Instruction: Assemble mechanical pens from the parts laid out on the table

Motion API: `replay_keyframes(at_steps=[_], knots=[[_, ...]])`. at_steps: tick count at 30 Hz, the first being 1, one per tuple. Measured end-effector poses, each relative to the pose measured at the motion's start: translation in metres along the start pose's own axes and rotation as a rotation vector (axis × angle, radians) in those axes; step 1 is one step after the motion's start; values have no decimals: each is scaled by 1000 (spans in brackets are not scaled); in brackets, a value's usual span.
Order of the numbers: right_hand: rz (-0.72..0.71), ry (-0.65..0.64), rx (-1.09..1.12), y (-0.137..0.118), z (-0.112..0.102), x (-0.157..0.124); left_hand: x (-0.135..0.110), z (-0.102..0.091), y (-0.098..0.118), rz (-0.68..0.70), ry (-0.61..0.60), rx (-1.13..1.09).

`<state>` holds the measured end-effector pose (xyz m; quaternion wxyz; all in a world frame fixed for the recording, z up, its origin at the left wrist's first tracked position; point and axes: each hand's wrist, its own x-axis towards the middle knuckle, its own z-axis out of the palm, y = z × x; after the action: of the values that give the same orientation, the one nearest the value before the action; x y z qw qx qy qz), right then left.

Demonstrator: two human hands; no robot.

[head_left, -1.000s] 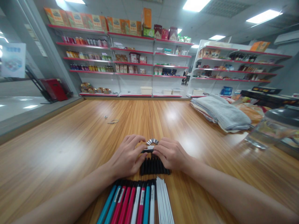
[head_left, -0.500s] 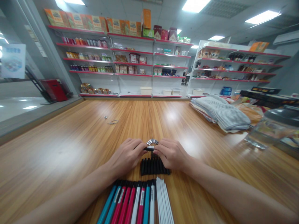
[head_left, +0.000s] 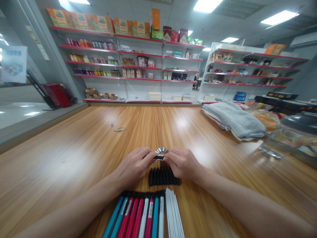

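My left hand [head_left: 133, 167] and my right hand [head_left: 182, 162] meet over the wooden table [head_left: 74, 155], both pinching a small black pen part [head_left: 159, 157] between their fingertips. Just beyond it lies a fan of small silver tips [head_left: 161, 150]. Below my hands sits a row of several black pen pieces [head_left: 163, 177]. Nearer me lies a row of teal, red and white pens [head_left: 138, 215], with thin white refills [head_left: 173, 213] beside them on the right.
Folded striped cloth [head_left: 235, 122] and a clear lidded jar [head_left: 289, 134] sit at the right. A small ring and bit of metal [head_left: 120, 129] lie further out on the left. Store shelves [head_left: 138, 66] stand beyond the table.
The small black part rose slightly off the table between my fingertips, and both hands closed in tighter on it. Nothing else moved.
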<state>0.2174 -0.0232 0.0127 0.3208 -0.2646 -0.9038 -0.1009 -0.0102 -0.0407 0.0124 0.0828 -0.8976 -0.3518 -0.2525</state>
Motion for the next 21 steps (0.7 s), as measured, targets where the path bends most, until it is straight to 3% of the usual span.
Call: replay_keyframes(at_steps=[14,21], knots=[[8,-50,43,-2,-5,1,2,-3,3,20,46,-22],[24,-92,63,-3,-6,2,0,-2,1,3,11,-21]])
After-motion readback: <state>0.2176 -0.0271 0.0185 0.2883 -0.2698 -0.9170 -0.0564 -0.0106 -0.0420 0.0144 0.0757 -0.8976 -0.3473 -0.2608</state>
